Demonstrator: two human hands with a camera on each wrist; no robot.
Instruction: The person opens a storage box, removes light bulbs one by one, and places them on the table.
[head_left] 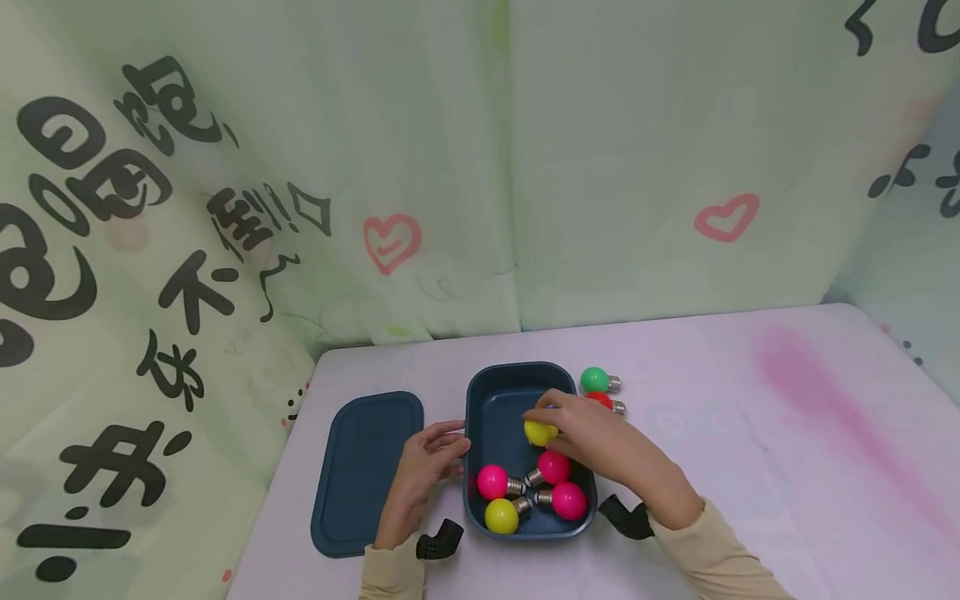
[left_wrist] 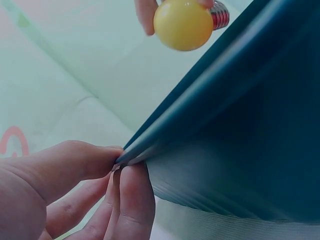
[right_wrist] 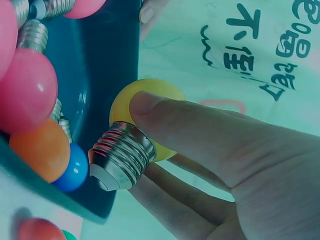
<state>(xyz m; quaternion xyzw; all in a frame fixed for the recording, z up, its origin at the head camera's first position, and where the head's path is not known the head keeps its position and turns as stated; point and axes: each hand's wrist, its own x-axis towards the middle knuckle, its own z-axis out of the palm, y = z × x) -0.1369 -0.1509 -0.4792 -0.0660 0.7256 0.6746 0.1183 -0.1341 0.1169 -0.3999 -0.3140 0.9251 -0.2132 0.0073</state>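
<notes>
A dark blue rectangular container [head_left: 501,421] stands on the table. My left hand [head_left: 422,472] pinches its left rim between thumb and fingers, as the left wrist view shows closely. Above the container, my right hand [head_left: 592,435] holds a yellow light bulb [head_left: 538,432] by its round part; its metal screw base [right_wrist: 122,152] points away from the palm. Inside the container lie several pink bulbs [head_left: 553,467] and another yellow bulb [head_left: 502,517]. The right wrist view also shows an orange bulb [right_wrist: 42,151] and a blue bulb [right_wrist: 72,168] in there.
Right of the container, a green bulb [head_left: 595,380] and a red bulb [head_left: 600,400] lie on the table, the red one partly behind my right hand. A flat dark blue lid [head_left: 367,467] lies at the left. A printed curtain [head_left: 615,167] hangs behind the table.
</notes>
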